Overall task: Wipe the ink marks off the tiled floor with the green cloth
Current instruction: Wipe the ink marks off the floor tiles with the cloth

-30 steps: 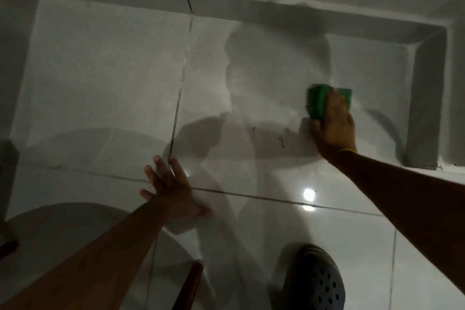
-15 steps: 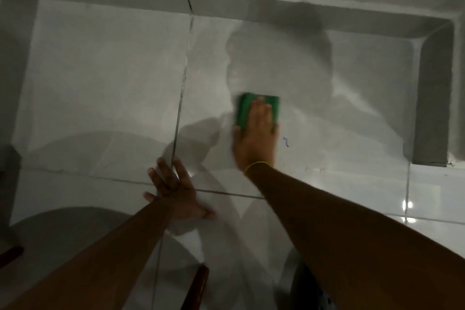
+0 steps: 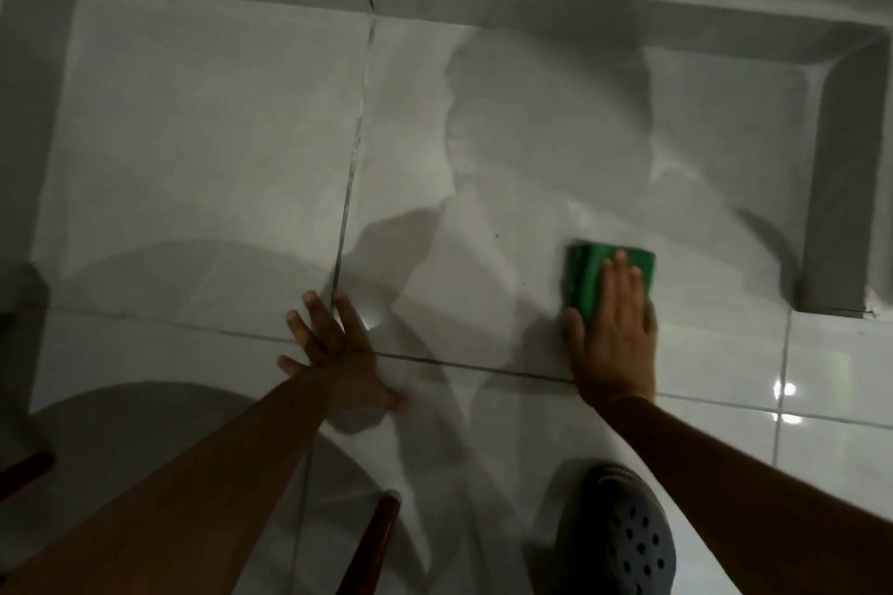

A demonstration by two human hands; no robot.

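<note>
Floor tiles [image 3: 217, 150] glossy, smooth; green cloth [image 3: 587, 278] matt, soft; clog [image 3: 623, 541] perforated rubbery plastic

No legible text, label, brand, number or sign was found on any surface in view. The glossy white tiled floor [image 3: 217, 150] bore no readable marking. The folded green cloth [image 3: 587, 278] likewise carried no lettering.

Glossy pale grey-white tiled floor [image 3: 203, 150], crossed by dark grout lines [image 3: 355, 159]. Bright green cloth [image 3: 587, 278], folded, faintly ribbed. Dark navy clog [image 3: 623, 541] near right, dotted with round holes. Dull grey skirting [image 3: 483, 0] along far edge.
</note>
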